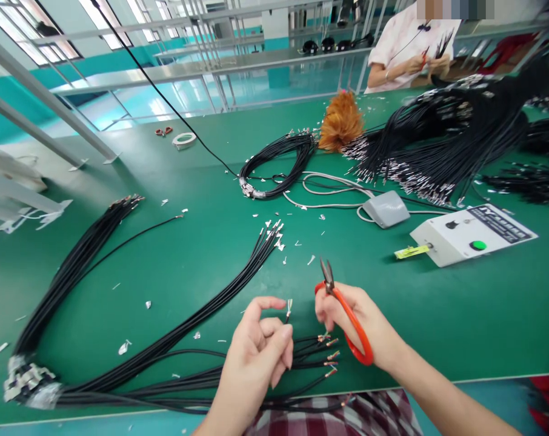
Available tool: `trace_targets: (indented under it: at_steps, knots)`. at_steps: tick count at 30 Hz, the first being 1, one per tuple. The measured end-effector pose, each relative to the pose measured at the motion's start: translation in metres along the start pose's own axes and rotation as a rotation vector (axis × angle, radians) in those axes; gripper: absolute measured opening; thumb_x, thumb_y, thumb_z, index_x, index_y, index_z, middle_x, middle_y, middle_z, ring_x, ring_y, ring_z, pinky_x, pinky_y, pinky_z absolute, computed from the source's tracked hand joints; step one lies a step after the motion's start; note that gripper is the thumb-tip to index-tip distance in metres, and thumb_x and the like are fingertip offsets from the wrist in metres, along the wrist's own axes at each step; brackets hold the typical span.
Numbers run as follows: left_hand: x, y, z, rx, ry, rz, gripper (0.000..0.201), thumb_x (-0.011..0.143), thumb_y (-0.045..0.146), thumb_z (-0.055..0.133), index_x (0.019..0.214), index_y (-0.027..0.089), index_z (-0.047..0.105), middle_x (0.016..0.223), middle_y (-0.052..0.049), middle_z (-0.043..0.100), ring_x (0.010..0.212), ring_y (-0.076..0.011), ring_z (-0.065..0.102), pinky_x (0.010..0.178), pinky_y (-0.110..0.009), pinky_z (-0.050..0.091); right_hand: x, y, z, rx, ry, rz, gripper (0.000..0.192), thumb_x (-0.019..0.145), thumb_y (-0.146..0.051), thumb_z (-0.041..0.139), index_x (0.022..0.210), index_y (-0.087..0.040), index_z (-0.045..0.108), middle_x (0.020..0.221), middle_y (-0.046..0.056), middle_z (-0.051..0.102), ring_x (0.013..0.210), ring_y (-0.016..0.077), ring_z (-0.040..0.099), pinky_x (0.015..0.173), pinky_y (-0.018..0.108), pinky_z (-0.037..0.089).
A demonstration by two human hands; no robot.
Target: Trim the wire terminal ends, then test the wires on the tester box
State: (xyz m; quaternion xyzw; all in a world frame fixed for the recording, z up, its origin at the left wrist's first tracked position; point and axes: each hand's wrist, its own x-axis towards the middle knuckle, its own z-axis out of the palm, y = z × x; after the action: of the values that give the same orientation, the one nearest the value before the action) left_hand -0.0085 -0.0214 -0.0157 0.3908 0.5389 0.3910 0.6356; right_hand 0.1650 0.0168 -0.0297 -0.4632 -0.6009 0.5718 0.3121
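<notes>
My left hand (260,345) pinches a black cable (288,317) near its stripped end, where thin coloured wires stick up past the fingertips. In my right hand (347,309) is a pair of red-handled scissors (354,327), their short metal blades pointing up and slightly parted. The blades stand a little to the right of the held cable end, apart from it. Below both hands, several more black cables (183,384) end in bare coloured wires. Left of my hand, another bundle of black cables (211,303) runs up to ends with white scraps.
A taped cable bundle (79,260) lies left on the green table (211,181). Ahead are a coiled bundle (279,163), a grey pedal-like box (386,209), a white control box (474,233), an orange tuft (342,121) and a large cable pile (460,133). Across sits a person (406,54) holding red-handled scissors.
</notes>
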Motion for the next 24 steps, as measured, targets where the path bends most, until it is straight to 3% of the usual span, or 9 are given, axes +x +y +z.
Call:
trace_targets:
  at_steps: [3,7,14,18,20,24]
  knots:
    - [-0.001,-0.008,0.004,0.294,0.047,0.168,0.009,0.087,0.027,0.052,0.083,0.022,0.046,0.054,0.007,0.051,0.046,-0.0082,0.044,0.045,-0.018,0.034,0.002,-0.006,-0.002,0.183,-0.004,0.031,0.03,0.081,-0.044,0.061,0.07,-0.018,0.05,0.08,0.001,0.06,0.066,0.0113,0.05,0.063,0.024,0.041]
    - [-0.004,-0.016,0.007,0.657,0.115,0.443,0.006,0.088,0.018,0.051,0.085,0.023,0.049,0.066,0.004,0.059,0.056,-0.0106,0.054,0.055,-0.019,0.041,0.005,-0.013,0.001,0.375,0.038,0.074,0.029,0.072,-0.03,0.072,0.067,-0.019,0.045,0.073,-0.002,0.06,0.068,0.0114,0.055,0.068,0.024,0.043]
    - [-0.004,-0.016,0.006,0.715,0.089,0.515,0.01,0.089,0.015,0.05,0.093,0.024,0.051,0.075,0.003,0.064,0.061,-0.0105,0.061,0.057,-0.017,0.047,0.005,-0.017,0.002,0.408,0.064,0.091,0.027,0.068,-0.022,0.074,0.067,-0.019,0.047,0.068,-0.005,0.059,0.062,0.0088,0.052,0.063,0.022,0.043]
    - [-0.003,-0.018,0.006,0.844,0.143,0.653,0.013,0.087,0.012,0.052,0.095,0.023,0.053,0.076,0.002,0.065,0.062,-0.0115,0.06,0.06,-0.02,0.045,0.004,-0.018,0.005,0.383,0.09,0.121,0.031,0.065,-0.022,0.076,0.067,-0.02,0.046,0.063,-0.006,0.059,0.057,0.0086,0.049,0.058,0.022,0.042]
    - [-0.002,-0.017,0.006,0.807,0.145,0.631,0.012,0.087,0.013,0.052,0.095,0.022,0.055,0.077,0.001,0.065,0.063,-0.0119,0.06,0.061,-0.02,0.045,0.003,-0.019,0.005,0.361,0.111,0.122,0.029,0.066,-0.022,0.075,0.068,-0.02,0.046,0.063,-0.006,0.059,0.057,0.0087,0.049,0.058,0.022,0.042]
    - [0.0,-0.004,0.003,0.556,-0.011,0.329,0.01,0.089,0.022,0.05,0.086,0.02,0.059,0.07,0.001,0.06,0.064,-0.0119,0.055,0.06,-0.02,0.045,0.0,-0.018,0.005,0.375,0.112,0.07,0.025,0.071,-0.022,0.072,0.07,-0.02,0.047,0.068,-0.003,0.064,0.062,0.0108,0.057,0.063,0.024,0.045]
